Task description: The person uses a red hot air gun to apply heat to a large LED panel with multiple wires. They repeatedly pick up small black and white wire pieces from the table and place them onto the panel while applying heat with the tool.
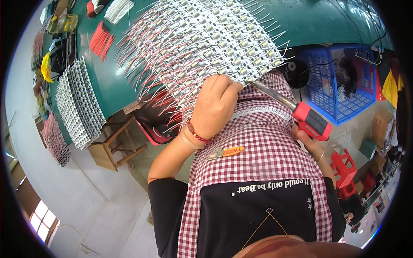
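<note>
A large sheet of white LED circuit boards [223, 36] lies at the table's front edge, with red and white wires bristling from its sides. My left hand [215, 103] is at the sheet's near edge, its fingers pinched together; what they hold is hidden. In my right hand [304, 138] is a soldering iron [310, 120] with a red and black handle. Its metal shaft points up and left, and the tip is close to the near corner of the sheet, just right of my left fingers. Whether the tip touches a board, I cannot tell.
On the green table [129, 79] lie red wires [101, 41], white wires [119, 10] and more LED board sheets [79, 103]. A blue plastic basket [335, 81] stands at the right, with a black cable above it. Red stools [343, 170] are beyond my right arm.
</note>
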{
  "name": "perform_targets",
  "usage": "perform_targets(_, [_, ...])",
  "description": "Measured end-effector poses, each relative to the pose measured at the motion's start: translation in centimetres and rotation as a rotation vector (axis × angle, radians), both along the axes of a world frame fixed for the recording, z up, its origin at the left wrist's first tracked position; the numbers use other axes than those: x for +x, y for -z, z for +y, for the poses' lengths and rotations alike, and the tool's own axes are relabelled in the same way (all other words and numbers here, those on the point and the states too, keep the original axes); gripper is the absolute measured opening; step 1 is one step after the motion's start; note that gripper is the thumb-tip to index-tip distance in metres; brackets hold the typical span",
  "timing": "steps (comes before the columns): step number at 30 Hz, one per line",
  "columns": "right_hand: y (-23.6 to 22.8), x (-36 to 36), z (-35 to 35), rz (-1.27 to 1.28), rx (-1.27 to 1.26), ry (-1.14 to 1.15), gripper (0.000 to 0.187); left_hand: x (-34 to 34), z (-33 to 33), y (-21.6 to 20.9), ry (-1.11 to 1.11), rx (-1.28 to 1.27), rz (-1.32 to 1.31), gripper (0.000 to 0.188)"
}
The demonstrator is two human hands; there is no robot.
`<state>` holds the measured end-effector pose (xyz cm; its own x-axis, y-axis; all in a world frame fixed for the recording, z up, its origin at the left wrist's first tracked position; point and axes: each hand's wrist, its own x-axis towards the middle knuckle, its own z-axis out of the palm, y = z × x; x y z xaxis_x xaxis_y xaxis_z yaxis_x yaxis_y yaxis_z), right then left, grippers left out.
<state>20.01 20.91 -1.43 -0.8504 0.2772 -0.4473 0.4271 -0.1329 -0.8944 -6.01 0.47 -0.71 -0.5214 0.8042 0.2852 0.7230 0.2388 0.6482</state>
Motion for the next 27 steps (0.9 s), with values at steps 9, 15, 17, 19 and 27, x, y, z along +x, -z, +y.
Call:
perform_targets(9, [-0.7, -1.8, -0.6, 0.178, 0.428, -0.130, 0.017, 0.5, 0.1, 0.4, -0.030, 0.021, 0.041, 0.023])
perform_targets(15, [-0.8, -0.7, -0.2, 0.100, 0.353, -0.160, 0.016, 0.9, 0.0, 0.4, -0.052, 0.025, 0.056, 0.024])
perform_targets(17, [-1.3, -1.4, -0.3, 0.133, 0.391, -0.160, 0.016, 1.0, 0.0, 0.4, -0.060, 0.029, 0.065, 0.024])
perform_targets(19, [-1.4, -2.0, -0.6, 0.200, 0.509, -0.174, 0.016, 1.1, 0.1, 0.4, -0.069, 0.035, 0.072, 0.024])
perform_targets(27, [-0.6, 0.1, -0.2, 0.055, 0.336, -0.153, 0.016, 1.1, 0.1, 0.5, -0.063, 0.025, 0.083, 0.025])
